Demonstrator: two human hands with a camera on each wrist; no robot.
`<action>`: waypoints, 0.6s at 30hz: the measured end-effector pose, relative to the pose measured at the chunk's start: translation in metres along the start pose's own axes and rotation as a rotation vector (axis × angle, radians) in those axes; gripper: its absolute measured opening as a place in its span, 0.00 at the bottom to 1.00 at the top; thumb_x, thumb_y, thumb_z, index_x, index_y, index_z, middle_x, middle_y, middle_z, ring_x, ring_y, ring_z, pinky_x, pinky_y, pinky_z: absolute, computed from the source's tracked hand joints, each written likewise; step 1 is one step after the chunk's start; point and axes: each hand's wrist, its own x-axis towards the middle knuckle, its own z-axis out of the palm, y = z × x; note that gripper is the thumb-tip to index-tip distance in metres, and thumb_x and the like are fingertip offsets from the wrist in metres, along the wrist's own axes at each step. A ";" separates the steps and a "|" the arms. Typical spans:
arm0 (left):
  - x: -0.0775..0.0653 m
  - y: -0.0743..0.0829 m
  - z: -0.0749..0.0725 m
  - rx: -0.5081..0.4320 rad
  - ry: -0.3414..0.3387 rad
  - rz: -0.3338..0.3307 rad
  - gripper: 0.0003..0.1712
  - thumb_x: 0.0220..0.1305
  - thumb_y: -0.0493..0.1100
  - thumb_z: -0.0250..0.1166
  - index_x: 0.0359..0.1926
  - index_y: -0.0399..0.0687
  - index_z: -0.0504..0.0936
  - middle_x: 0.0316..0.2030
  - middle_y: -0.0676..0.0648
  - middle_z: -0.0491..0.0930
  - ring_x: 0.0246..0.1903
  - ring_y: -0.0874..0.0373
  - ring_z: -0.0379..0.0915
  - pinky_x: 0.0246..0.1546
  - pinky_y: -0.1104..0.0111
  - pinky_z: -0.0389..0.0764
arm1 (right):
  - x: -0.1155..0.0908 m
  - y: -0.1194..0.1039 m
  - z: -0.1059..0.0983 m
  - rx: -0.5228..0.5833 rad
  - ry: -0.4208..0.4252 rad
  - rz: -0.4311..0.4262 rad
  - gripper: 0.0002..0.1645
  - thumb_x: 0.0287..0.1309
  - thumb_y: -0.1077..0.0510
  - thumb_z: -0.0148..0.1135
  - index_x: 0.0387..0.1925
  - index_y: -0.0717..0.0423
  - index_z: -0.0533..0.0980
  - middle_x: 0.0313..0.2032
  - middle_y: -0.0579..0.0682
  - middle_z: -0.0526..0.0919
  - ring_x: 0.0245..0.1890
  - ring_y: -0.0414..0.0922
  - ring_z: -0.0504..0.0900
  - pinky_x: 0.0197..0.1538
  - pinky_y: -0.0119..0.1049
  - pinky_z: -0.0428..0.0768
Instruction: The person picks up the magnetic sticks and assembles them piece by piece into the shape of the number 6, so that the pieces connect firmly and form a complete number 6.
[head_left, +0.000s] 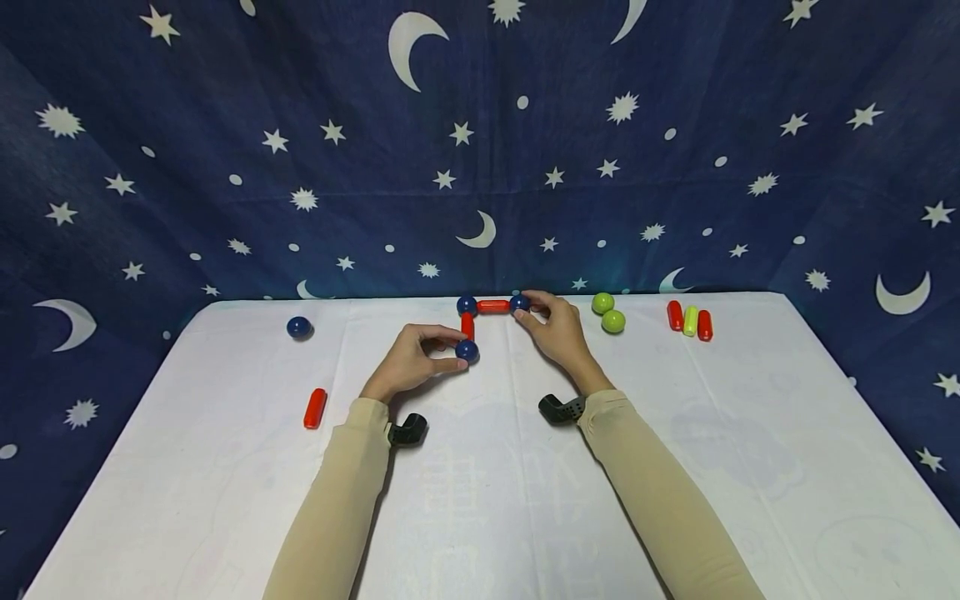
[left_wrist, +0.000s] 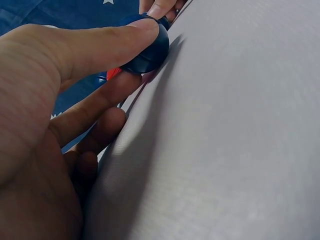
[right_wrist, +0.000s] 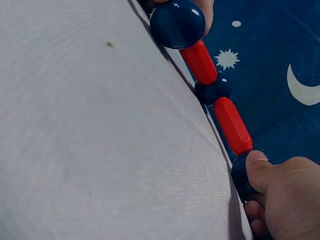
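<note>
Beige sleeves [head_left: 322,508] are nearest to us, of plain cloth, cut off by the lower edge. With thumb and fingers we have the left hand [head_left: 412,358] closed on the glossy near blue ball [head_left: 467,351]; the right hand [head_left: 558,333] pinches the end blue ball [head_left: 517,303], which its thumb partly hides. From the near ball, a grooved red rod [head_left: 468,326] goes toward 12 o'clock to the corner blue ball [head_left: 467,305]; from there the second red rod [head_left: 493,307] goes toward 3 o'clock to the end ball. In the left wrist view, we cannot see this chain well behind the fingers. Outward from the near ball, a loose blue ball [head_left: 298,327] lies at 9 o'clock, a loose red rod [head_left: 315,408] at 8. At 3 o'clock from the end ball are two green balls [head_left: 613,322].
</note>
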 end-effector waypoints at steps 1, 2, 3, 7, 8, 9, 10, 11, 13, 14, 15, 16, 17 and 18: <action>0.000 0.000 0.000 0.002 0.000 0.001 0.24 0.50 0.35 0.81 0.51 0.41 0.88 0.43 0.45 0.87 0.44 0.50 0.79 0.51 0.57 0.77 | 0.000 0.000 0.000 0.000 0.003 -0.002 0.25 0.67 0.55 0.67 0.63 0.58 0.78 0.52 0.59 0.83 0.52 0.53 0.79 0.59 0.48 0.76; 0.000 0.000 0.000 0.001 0.000 0.001 0.24 0.50 0.35 0.81 0.51 0.41 0.88 0.43 0.45 0.86 0.44 0.50 0.79 0.51 0.57 0.77 | 0.000 0.000 0.000 0.001 0.004 -0.003 0.25 0.67 0.55 0.67 0.63 0.58 0.78 0.52 0.59 0.83 0.52 0.53 0.79 0.59 0.48 0.76; 0.000 0.000 0.000 -0.001 -0.001 0.001 0.24 0.50 0.35 0.81 0.51 0.41 0.88 0.43 0.45 0.86 0.44 0.50 0.79 0.51 0.57 0.77 | 0.000 0.000 0.000 0.000 0.006 -0.005 0.25 0.67 0.55 0.67 0.63 0.58 0.78 0.52 0.59 0.83 0.52 0.53 0.79 0.59 0.48 0.76; 0.000 0.000 0.000 -0.019 -0.001 0.004 0.24 0.50 0.35 0.81 0.51 0.40 0.88 0.44 0.42 0.86 0.45 0.47 0.79 0.52 0.54 0.77 | 0.000 0.000 0.000 0.000 0.011 -0.014 0.25 0.67 0.56 0.67 0.62 0.59 0.78 0.52 0.59 0.83 0.52 0.53 0.80 0.59 0.48 0.76; 0.000 0.000 0.000 -0.026 -0.002 0.003 0.25 0.50 0.34 0.81 0.52 0.39 0.87 0.44 0.41 0.86 0.45 0.46 0.79 0.53 0.52 0.76 | 0.000 0.000 0.000 0.000 0.010 -0.016 0.25 0.67 0.56 0.67 0.62 0.59 0.78 0.52 0.59 0.83 0.52 0.53 0.80 0.59 0.48 0.76; 0.000 0.000 0.000 -0.031 -0.004 0.002 0.25 0.50 0.34 0.81 0.52 0.39 0.87 0.44 0.41 0.86 0.46 0.45 0.79 0.53 0.51 0.76 | 0.000 0.000 0.000 0.000 0.011 -0.018 0.25 0.67 0.56 0.68 0.62 0.59 0.78 0.52 0.59 0.83 0.52 0.53 0.80 0.58 0.48 0.76; -0.001 0.000 0.000 -0.035 -0.006 0.002 0.26 0.50 0.35 0.81 0.53 0.38 0.87 0.45 0.40 0.86 0.46 0.44 0.79 0.54 0.50 0.76 | 0.000 0.000 0.000 0.000 0.010 -0.021 0.25 0.67 0.56 0.68 0.62 0.59 0.78 0.52 0.60 0.83 0.52 0.53 0.80 0.58 0.48 0.77; -0.001 0.000 -0.001 -0.039 -0.007 -0.001 0.26 0.50 0.35 0.81 0.53 0.38 0.87 0.45 0.40 0.86 0.47 0.43 0.79 0.55 0.49 0.75 | 0.000 0.000 0.000 0.000 0.009 -0.022 0.25 0.67 0.56 0.68 0.62 0.59 0.78 0.52 0.60 0.83 0.52 0.53 0.80 0.58 0.48 0.76; -0.001 0.000 -0.001 -0.044 -0.006 -0.004 0.27 0.50 0.34 0.81 0.53 0.38 0.86 0.46 0.39 0.85 0.47 0.43 0.78 0.55 0.49 0.75 | 0.000 0.000 0.000 0.001 0.007 -0.024 0.25 0.66 0.56 0.68 0.62 0.59 0.78 0.52 0.60 0.83 0.52 0.54 0.80 0.58 0.49 0.76; -0.002 0.001 -0.002 -0.044 -0.005 -0.006 0.27 0.50 0.35 0.81 0.53 0.38 0.86 0.46 0.40 0.85 0.47 0.43 0.78 0.54 0.49 0.75 | 0.000 0.000 0.000 0.000 0.006 -0.023 0.25 0.66 0.56 0.68 0.62 0.59 0.78 0.52 0.60 0.83 0.52 0.54 0.80 0.58 0.49 0.76; -0.002 0.001 -0.003 -0.043 -0.004 -0.007 0.26 0.50 0.35 0.81 0.53 0.38 0.87 0.46 0.40 0.85 0.46 0.43 0.78 0.54 0.51 0.76 | 0.000 0.000 0.000 -0.002 0.005 -0.022 0.25 0.66 0.56 0.68 0.62 0.59 0.78 0.52 0.60 0.83 0.52 0.54 0.80 0.58 0.49 0.76; -0.002 0.002 -0.004 -0.042 -0.003 -0.006 0.26 0.50 0.35 0.81 0.53 0.39 0.87 0.45 0.41 0.86 0.46 0.44 0.78 0.53 0.52 0.76 | 0.000 0.000 0.000 -0.004 0.004 -0.019 0.25 0.67 0.56 0.67 0.62 0.59 0.78 0.52 0.60 0.83 0.52 0.54 0.80 0.58 0.49 0.76; -0.002 0.003 -0.005 -0.040 -0.001 -0.004 0.25 0.50 0.35 0.81 0.52 0.39 0.87 0.45 0.41 0.86 0.45 0.45 0.78 0.51 0.54 0.77 | 0.001 0.000 0.000 -0.004 0.005 -0.018 0.25 0.67 0.56 0.68 0.62 0.59 0.78 0.52 0.60 0.83 0.52 0.54 0.80 0.58 0.49 0.76; -0.003 0.004 -0.006 -0.038 0.003 0.001 0.25 0.51 0.35 0.81 0.52 0.39 0.87 0.45 0.41 0.86 0.44 0.45 0.78 0.50 0.56 0.77 | 0.001 0.000 0.000 -0.004 0.005 -0.016 0.25 0.66 0.56 0.68 0.62 0.59 0.78 0.52 0.60 0.83 0.52 0.54 0.80 0.58 0.49 0.76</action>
